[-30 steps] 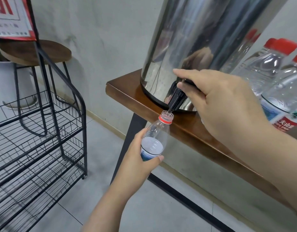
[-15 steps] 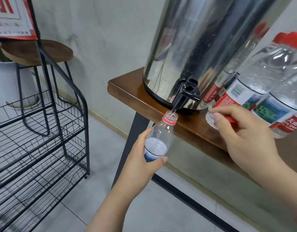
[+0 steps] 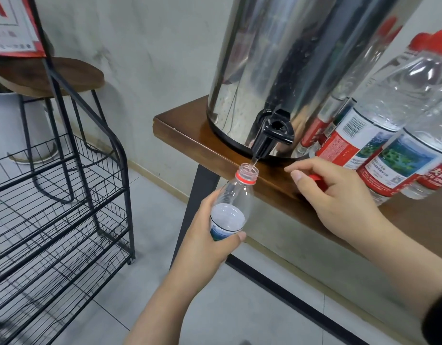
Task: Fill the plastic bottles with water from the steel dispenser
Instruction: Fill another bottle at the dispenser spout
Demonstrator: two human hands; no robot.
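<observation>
Left hand (image 3: 210, 245): grips clear plastic bottle (image 3: 233, 202) under black tap (image 3: 272, 135) of steel dispenser (image 3: 302, 58)
Right hand (image 3: 339, 195): holds red cap (image 3: 317, 178) at brown wooden shelf (image 3: 185, 125)

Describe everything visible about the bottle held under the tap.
The bottle is small, clear plastic, uncapped, with a red ring below its open mouth and a blue-and-white label low on its body. It is held roughly upright, tilted slightly, off the table's edge, mouth directly beneath the black tap, from which a thin stream enters. The left hand grips its lower body. Water level is hard to judge.

Wooden table (image 3: 190, 135): steel dispenser (image 3: 302, 70), bottles (image 3: 379, 135).
</observation>
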